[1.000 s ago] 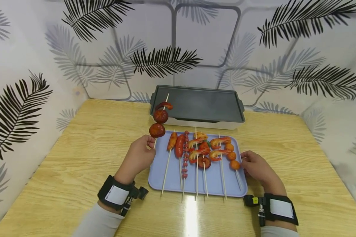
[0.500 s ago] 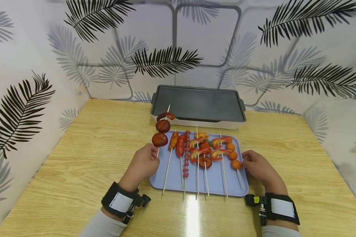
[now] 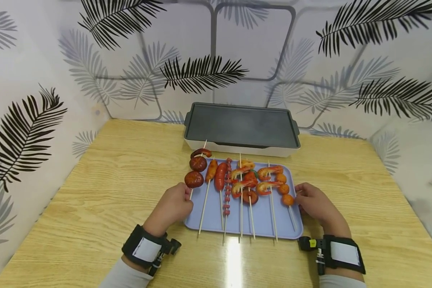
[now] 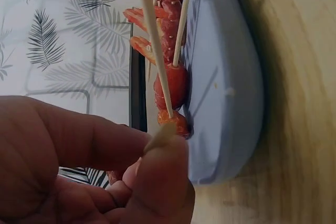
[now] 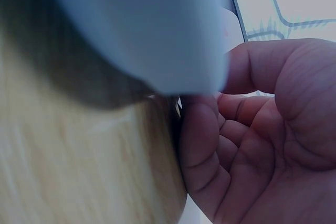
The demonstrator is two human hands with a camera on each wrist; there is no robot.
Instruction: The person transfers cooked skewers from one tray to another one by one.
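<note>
My left hand (image 3: 173, 206) pinches the stick of a mushroom skewer (image 3: 194, 179), which carries two brown scored caps and a curved reddish-brown piece near the tip. The skewer slants over the left edge of the lilac tray (image 3: 205, 222). In the left wrist view, thumb and forefinger (image 4: 163, 166) meet on the pale stick end (image 4: 161, 136). On the opposite side, my right hand (image 3: 316, 205) grips the tray's right rim. The right wrist view shows the blurred tray wall (image 5: 178, 35) between thumb and fingers (image 5: 199, 145).
Several skewers lie on the tray: a sausage (image 3: 220, 176), shrimp (image 3: 270, 187), orange balls (image 3: 288, 200) and small pink pieces (image 3: 227, 207). Their sticks overhang the front rim. Behind the tray stands a dark grill plate (image 3: 241, 126) on a white base, near the patterned wall.
My left hand has moved slightly right and down toward me, lowering the mushroom skewer from over the grill's corner to the tray's left edge. The right hand stays at the rim.
</note>
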